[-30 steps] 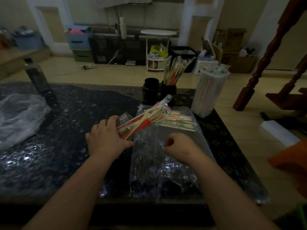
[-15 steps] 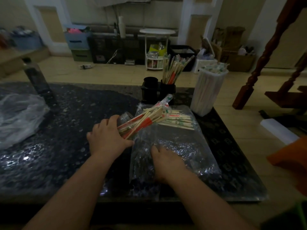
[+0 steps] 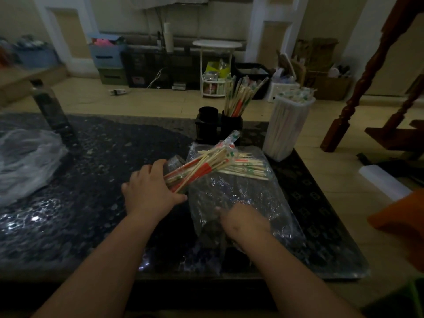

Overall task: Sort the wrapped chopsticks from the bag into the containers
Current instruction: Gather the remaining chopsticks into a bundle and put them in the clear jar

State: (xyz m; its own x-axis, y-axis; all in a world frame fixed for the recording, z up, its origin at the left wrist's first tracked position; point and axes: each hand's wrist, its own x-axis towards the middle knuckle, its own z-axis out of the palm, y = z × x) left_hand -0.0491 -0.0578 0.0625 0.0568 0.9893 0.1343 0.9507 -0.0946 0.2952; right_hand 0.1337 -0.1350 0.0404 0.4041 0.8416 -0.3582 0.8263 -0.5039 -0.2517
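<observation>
- left hand: your fingers are curled round a bundle of wrapped chopsticks, red and green sleeves, held low.
- right hand: at the near end of the clear plastic bag; you cannot tell its grip.
- loose chopsticks: lying at the bag's far end.
- step: gathering.
- next, likely: you reach deeper, then load the black holder or the white container.
</observation>
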